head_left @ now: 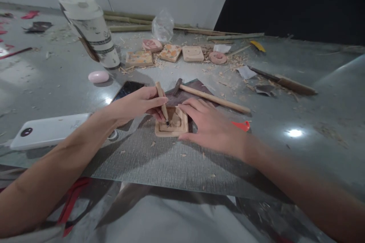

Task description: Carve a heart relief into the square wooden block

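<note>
My left hand (141, 102) grips a small wood-handled carving chisel (160, 90), tilted with its metal tip down in the recess of a pale wooden block (168, 134). This block is small and squarish, with rounded corners and a hollowed, carved middle. At its right side, the thumb and fingertips of my right hand (205, 123) hold the edge, thumb at the near corner and fingers at the far one. Just beyond lies a small hammer (211, 95) with a long wooden handle, partly over a dark sheet (197, 84).
Carved wooden pieces (193, 54) and shavings lie behind. A tall patterned cup (92, 32), a pink oval case (98, 77), a phone (129, 88) and a white power bank (51, 131) stand or lie left. A knife-like tool (281, 79) and an orange-red object (242, 125) are right.
</note>
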`<state>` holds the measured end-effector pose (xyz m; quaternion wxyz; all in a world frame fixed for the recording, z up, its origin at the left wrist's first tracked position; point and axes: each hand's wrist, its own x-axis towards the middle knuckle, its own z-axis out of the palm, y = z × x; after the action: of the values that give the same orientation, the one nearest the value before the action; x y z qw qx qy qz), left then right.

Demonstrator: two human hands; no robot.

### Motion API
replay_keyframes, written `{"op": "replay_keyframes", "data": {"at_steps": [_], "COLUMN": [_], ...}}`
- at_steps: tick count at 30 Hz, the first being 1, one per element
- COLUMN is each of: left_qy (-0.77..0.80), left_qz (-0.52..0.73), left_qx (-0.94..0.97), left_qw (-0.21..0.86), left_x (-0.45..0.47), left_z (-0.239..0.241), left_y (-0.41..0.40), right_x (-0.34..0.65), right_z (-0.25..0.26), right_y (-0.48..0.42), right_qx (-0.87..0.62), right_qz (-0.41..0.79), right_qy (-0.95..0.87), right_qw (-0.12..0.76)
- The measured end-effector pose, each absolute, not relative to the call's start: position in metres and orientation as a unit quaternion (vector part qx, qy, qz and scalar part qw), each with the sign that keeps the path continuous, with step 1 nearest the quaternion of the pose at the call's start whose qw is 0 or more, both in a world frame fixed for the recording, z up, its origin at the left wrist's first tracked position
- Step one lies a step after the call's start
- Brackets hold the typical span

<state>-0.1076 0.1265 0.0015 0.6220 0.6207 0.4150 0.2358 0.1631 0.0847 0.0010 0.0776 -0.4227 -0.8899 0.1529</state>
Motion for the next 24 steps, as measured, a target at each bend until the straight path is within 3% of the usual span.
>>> {"op": "replay_keyframes", "data": {"at_steps": [8, 12, 17, 24], "left_qy": [0.462, 0.375, 0.273, 0.26], "left_qz": [0.224, 0.264, 0.323, 0.27], "left_qx": [0.621, 0.673, 0.756, 0.841], "left_qw": [0.592, 0.58, 0.5, 0.39], "left_x": [-0.093, -0.091, -0.104, -0.107], "left_z": [0.0, 0.009, 0.018, 0.023], "left_y": [0.122, 0.116, 0.113, 0.114], "right_x": [0.165, 0.163, 0.165, 0.167], "right_z": [0.002, 0.001, -0.002, -0.003], "right_y": [0.086, 0.086, 0.09, 0.09], "right_qx": [-0.413, -0.42, -0.418, -0.408], "right_qz": [0.151, 0.15, 0.151, 0.161], "right_qy": [-0.895, -0.893, -0.894, -0.896], "right_qw": [0.07, 0.061, 0.063, 0.066]}}
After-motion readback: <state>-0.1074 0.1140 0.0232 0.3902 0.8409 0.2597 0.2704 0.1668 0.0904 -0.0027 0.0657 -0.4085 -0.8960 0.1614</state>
